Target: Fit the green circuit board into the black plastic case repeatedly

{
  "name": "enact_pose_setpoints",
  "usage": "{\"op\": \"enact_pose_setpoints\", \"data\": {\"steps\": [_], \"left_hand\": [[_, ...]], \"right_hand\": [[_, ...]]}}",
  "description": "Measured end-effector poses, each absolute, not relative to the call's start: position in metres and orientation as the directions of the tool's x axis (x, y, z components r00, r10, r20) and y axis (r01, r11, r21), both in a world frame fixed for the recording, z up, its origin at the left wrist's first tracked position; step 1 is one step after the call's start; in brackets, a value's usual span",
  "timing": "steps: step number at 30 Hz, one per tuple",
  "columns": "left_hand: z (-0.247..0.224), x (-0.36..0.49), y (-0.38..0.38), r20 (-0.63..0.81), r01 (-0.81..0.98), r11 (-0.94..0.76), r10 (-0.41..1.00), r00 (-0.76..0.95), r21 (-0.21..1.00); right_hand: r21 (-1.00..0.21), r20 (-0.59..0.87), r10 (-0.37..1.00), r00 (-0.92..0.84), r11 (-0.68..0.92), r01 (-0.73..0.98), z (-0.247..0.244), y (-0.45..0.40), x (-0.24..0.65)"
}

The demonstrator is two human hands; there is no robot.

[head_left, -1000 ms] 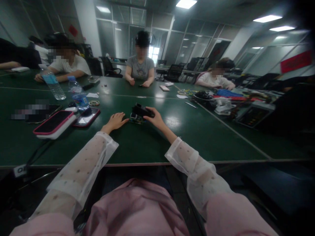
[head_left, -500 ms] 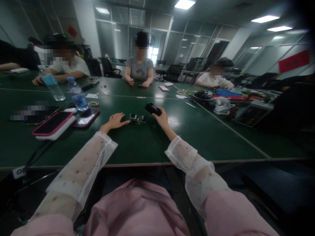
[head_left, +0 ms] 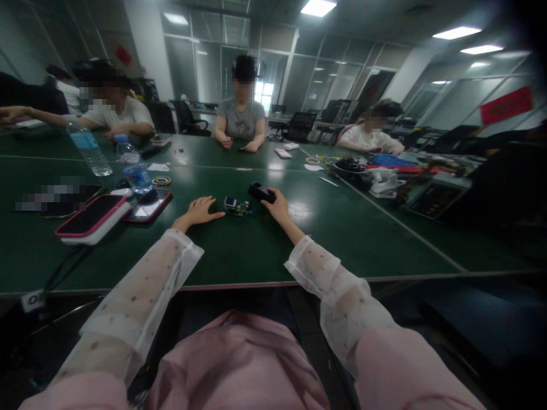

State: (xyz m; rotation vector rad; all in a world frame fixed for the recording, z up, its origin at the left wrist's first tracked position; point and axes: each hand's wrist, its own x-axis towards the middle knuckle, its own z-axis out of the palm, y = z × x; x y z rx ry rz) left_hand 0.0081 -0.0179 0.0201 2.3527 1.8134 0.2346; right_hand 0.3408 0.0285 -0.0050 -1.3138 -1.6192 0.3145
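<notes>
A small green circuit board (head_left: 238, 208) with a little screen at its left end lies on the green table (head_left: 239, 256) between my hands. My left hand (head_left: 200, 211) rests on the tabletop with its fingers spread, its thumb tip close to the board's left end. Just beyond the board on the right, my right hand (head_left: 278, 206) grips a small black plastic case (head_left: 260, 192) by its right end. The case is tilted, and I cannot tell whether it touches the table.
To the left are a pink-edged phone on a white block (head_left: 92, 216), another phone (head_left: 150, 206), and two water bottles (head_left: 135, 171). A pen (head_left: 329, 182), cables and a metal-cased unit (head_left: 440, 196) lie right. Several people sit across the table.
My right hand has moved slightly left and down with the black case, which now lies more level. My left hand stays put. A person at far left has stretched out an arm.
</notes>
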Motion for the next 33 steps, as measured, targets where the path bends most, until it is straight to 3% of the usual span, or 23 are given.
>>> {"op": "enact_pose_setpoints", "data": {"steps": [13, 21, 28, 33], "left_hand": [[0.021, 0.007, -0.018, 0.022, 0.934, -0.265, 0.963, 0.267, 0.242], [0.024, 0.007, -0.02, 0.013, 0.934, -0.266, 0.963, 0.271, 0.24], [0.021, 0.009, -0.019, 0.026, 0.938, -0.264, 0.964, 0.265, 0.226], [0.017, 0.009, -0.016, 0.039, 0.941, -0.254, 0.967, 0.252, 0.222]], "right_hand": [[-0.626, 0.486, 0.873, -0.037, 0.378, 0.682, -0.009, 0.03, 0.339], [-0.694, 0.494, 0.87, 0.012, 0.386, 0.608, -0.007, 0.032, 0.339], [-0.677, 0.644, 0.754, -0.129, 0.64, 0.364, 0.022, 0.012, 0.322], [-0.646, 0.633, 0.723, -0.277, 0.69, 0.325, 0.027, -0.007, 0.306]]}}
